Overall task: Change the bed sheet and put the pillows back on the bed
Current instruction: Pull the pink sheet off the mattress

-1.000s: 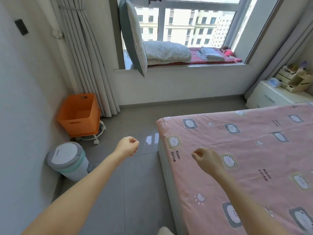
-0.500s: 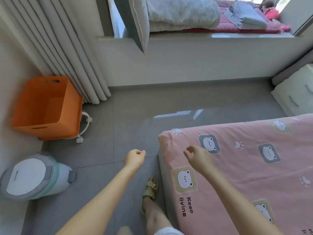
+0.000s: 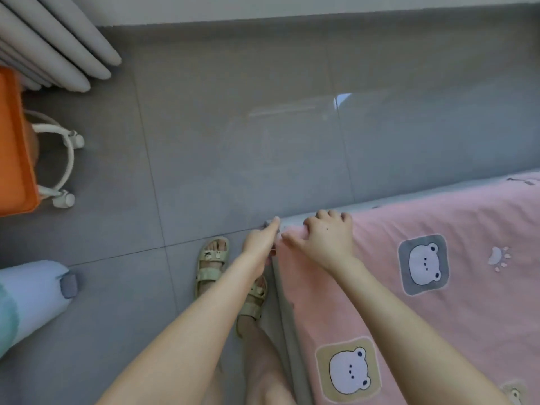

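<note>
Both hands have come down to the bed corner since a moment ago, and I now look straight down. My right hand curls its fingers over the edge of the pink sheet at the corner and holds it. My left hand is just beside it with one finger stretched out; I cannot tell if it holds anything. The sheet lies flat on the bed. My sandals stand on the grey floor.
</note>
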### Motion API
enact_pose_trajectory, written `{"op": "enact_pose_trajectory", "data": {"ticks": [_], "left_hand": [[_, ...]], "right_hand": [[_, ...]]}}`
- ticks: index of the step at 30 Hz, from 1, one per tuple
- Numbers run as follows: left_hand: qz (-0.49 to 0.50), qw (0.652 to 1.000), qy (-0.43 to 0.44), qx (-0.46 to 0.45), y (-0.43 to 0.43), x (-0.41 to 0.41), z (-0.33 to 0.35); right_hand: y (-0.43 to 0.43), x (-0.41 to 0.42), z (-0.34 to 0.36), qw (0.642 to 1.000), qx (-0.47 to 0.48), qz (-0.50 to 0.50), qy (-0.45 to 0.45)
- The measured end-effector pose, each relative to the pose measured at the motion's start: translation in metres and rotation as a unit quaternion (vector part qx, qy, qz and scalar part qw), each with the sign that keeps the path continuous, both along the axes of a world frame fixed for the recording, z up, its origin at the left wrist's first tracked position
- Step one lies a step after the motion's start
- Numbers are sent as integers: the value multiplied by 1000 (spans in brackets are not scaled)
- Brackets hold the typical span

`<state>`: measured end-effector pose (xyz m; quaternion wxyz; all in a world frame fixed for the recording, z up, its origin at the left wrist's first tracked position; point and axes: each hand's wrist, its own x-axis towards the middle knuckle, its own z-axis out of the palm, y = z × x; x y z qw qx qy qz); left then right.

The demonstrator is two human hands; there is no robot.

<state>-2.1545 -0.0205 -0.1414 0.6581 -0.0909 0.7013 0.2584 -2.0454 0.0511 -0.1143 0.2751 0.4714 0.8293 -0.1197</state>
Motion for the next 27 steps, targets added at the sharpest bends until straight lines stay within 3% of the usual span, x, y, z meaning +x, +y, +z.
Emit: {"op": "enact_pose_trajectory", "data": {"ticks": [3, 6, 11, 16, 22, 27], "left_hand": [[-14, 995, -101, -16, 13, 0, -5], [-48, 988, -144, -14, 21, 1, 8], [-106, 988, -107, 26, 28, 1, 41], [-204, 968, -53, 133, 13, 2, 96], [-325, 893, 70, 303, 5, -2, 183], [-387, 796, 107, 453, 6, 27, 264]], "right_hand": [[-5, 0, -6, 998, 26, -30, 40], [-10, 3, 5, 989, 65, -66, 117], [-23, 17, 47, 976, 98, -63, 182], [-35, 35, 99, 967, 95, -104, 212], [-52, 47, 180, 928, 122, -200, 291], [-71, 74, 271, 864, 144, -335, 346]]}}
